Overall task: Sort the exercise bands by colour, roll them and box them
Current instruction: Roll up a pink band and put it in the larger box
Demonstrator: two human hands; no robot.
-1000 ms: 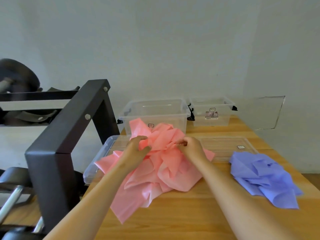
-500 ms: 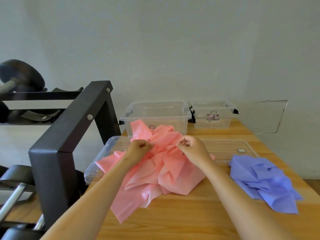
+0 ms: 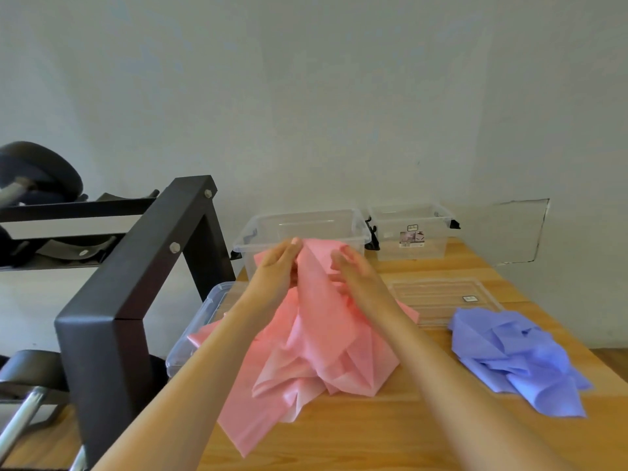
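Observation:
A heap of pink exercise bands [image 3: 319, 348] lies in the middle of the wooden table [image 3: 390, 433]. My left hand [image 3: 278, 266] and my right hand [image 3: 353, 270] both grip one pink band and hold its top end up above the heap, in front of the near clear box [image 3: 302, 226]. The rest of that band hangs down into the heap. A pile of purple bands [image 3: 513, 355] lies apart on the right of the table.
A second clear box [image 3: 411, 229] stands at the back right. One clear lid [image 3: 445, 297] lies flat behind the purple pile, another [image 3: 200, 324] under the pink heap at the table's left edge. A black metal rack [image 3: 129, 283] with weights stands left.
Both hands have risen and moved toward the near box, lifting one pink band up out of the heap. The purple pile has not moved.

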